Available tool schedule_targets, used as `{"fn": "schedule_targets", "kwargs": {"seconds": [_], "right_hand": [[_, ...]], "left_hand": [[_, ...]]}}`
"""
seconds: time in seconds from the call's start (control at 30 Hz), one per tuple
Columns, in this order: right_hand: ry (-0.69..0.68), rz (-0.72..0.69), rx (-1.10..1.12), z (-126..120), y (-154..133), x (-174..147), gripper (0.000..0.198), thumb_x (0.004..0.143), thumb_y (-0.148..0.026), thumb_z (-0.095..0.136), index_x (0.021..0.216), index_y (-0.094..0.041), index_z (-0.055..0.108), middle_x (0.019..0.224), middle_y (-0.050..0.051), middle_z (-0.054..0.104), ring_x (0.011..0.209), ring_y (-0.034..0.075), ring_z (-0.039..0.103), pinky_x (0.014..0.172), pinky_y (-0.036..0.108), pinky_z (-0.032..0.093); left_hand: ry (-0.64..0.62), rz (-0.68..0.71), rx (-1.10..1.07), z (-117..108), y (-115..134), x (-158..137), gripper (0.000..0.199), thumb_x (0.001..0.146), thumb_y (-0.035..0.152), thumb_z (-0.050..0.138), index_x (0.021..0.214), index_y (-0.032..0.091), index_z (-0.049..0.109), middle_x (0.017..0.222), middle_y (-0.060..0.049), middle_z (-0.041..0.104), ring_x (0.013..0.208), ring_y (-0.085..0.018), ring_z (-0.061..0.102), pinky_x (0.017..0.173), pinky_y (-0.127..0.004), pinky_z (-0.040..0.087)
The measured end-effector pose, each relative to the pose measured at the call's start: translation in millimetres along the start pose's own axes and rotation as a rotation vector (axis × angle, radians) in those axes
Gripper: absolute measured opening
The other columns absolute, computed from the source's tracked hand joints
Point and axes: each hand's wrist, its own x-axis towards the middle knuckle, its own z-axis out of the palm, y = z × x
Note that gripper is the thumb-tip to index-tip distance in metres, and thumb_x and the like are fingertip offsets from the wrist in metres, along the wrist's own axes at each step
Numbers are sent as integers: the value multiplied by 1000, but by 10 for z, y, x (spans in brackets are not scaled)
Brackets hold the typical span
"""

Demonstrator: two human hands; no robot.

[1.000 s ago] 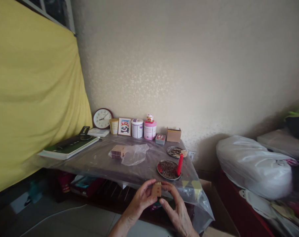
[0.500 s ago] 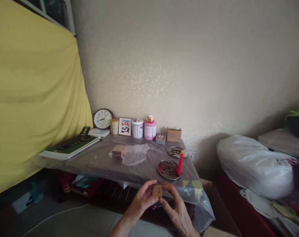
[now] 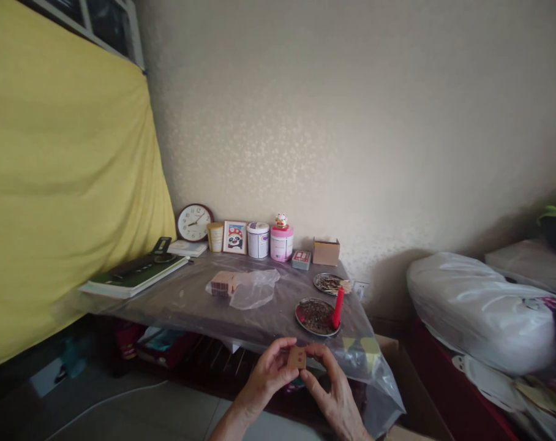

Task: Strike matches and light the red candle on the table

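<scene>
**Small brown box held in both hands**

Left to right: a yellow cloth (image 3: 62, 184) hangs beside the table (image 3: 190, 303), which is covered in clear plastic. A book (image 3: 133, 275) lies at its left end; a clock (image 3: 194, 222), a picture (image 3: 234, 237) and two tins (image 3: 269, 241) stand along the wall. Mid-table lies a stack of boxes (image 3: 223, 283) by a loose bag (image 3: 255, 288). A red candle (image 3: 338, 307) stands at a dish (image 3: 315, 316).

Below the table's front edge, the left hand (image 3: 269, 375) and right hand (image 3: 335, 392) meet on a small box (image 3: 297, 358). It is flat, tan cardboard with a reddish mark on its face, too small to read. Fingertips of both hands pinch its ends.

A white bag (image 3: 480, 309) lies far right.
</scene>
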Motion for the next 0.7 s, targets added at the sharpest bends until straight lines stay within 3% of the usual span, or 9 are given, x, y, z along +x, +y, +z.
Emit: {"fn": "schedule_targets", "kwargs": {"seconds": [0.7], "right_hand": [[-22,3,-25,-27,12,5,25,82,-38,57,102,-24,57,104,3,63,102,21,56,90,28,43]], "left_hand": [[-24,50,-12,-58,-104,30,44,72,28,68,113,23,55,111,-7,60,106,-24,55,95,-39,38]]}}
